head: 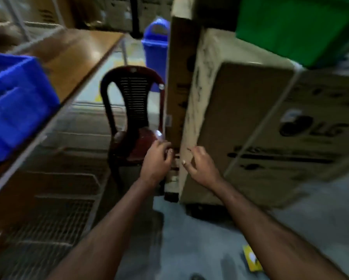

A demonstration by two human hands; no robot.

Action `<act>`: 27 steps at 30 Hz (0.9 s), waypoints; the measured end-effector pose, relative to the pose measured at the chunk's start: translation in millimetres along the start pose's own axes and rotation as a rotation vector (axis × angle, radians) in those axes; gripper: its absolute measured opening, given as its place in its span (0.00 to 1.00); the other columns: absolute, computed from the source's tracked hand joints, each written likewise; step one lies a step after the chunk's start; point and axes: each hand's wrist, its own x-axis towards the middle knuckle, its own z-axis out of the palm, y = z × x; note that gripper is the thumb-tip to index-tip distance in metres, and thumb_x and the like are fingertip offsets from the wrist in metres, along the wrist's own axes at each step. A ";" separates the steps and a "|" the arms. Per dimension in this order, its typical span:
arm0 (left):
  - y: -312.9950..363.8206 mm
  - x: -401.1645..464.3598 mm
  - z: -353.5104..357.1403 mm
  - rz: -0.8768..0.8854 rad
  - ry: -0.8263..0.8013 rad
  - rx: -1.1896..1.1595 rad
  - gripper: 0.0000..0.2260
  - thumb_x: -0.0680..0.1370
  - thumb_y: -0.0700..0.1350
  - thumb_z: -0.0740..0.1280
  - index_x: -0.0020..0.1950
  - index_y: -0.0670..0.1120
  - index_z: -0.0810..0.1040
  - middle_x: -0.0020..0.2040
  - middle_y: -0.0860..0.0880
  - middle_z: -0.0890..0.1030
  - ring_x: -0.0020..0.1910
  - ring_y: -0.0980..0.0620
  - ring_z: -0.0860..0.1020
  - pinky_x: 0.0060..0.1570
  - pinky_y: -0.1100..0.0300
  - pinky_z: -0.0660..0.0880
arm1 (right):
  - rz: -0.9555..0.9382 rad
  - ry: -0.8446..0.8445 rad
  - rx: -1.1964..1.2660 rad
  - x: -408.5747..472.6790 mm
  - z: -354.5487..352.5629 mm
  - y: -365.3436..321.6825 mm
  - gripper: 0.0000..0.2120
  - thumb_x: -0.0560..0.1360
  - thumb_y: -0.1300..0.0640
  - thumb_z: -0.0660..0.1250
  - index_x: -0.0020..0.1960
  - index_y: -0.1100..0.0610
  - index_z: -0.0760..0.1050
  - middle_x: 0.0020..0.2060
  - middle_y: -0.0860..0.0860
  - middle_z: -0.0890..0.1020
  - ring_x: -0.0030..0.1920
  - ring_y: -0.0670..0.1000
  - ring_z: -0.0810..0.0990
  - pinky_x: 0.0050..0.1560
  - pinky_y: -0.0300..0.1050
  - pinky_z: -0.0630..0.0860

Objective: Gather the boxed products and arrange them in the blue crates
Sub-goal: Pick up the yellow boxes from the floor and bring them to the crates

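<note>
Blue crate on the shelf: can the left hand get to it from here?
Probably yes. The left hand holds nothing visible, and nothing stands between it and the blue crate up on its left.

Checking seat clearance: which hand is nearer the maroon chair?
Left. The left hand is at the maroon chair's seat edge; the right hand is farther right, against the cardboard box.

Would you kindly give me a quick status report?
Both hands, left and right, loosely curled, empty. Blue crate on shelf, left. Big cartons and chair crowd ahead.
</note>
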 end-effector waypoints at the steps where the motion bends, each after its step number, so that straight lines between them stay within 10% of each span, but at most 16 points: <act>1: 15.6 -4.5 18.9 0.017 -0.028 -0.005 0.14 0.79 0.43 0.62 0.62 0.40 0.79 0.60 0.44 0.78 0.61 0.48 0.75 0.63 0.59 0.68 | 0.045 0.017 -0.009 -16.3 -8.4 19.6 0.25 0.77 0.50 0.65 0.71 0.58 0.68 0.63 0.58 0.73 0.62 0.58 0.74 0.64 0.48 0.71; 10: 163.6 -72.2 183.9 0.189 -0.374 0.000 0.10 0.79 0.44 0.62 0.53 0.42 0.81 0.50 0.43 0.79 0.51 0.45 0.77 0.50 0.56 0.71 | 0.352 0.118 0.034 -196.4 -97.7 155.9 0.24 0.76 0.55 0.67 0.70 0.60 0.69 0.64 0.59 0.72 0.63 0.58 0.74 0.65 0.45 0.69; 19: 302.8 -208.9 351.7 0.310 -0.803 0.042 0.20 0.75 0.50 0.60 0.62 0.42 0.78 0.58 0.42 0.79 0.60 0.43 0.75 0.60 0.57 0.68 | 0.748 0.212 0.050 -440.4 -174.7 308.4 0.24 0.74 0.56 0.70 0.68 0.61 0.71 0.61 0.63 0.73 0.63 0.63 0.74 0.64 0.51 0.70; 27: 355.3 -228.4 418.2 0.296 -0.860 0.076 0.16 0.79 0.47 0.63 0.66 0.45 0.76 0.63 0.45 0.76 0.64 0.47 0.72 0.63 0.58 0.68 | 0.900 0.189 0.094 -519.0 -192.4 377.8 0.23 0.74 0.58 0.70 0.67 0.62 0.71 0.61 0.63 0.74 0.64 0.62 0.72 0.61 0.47 0.68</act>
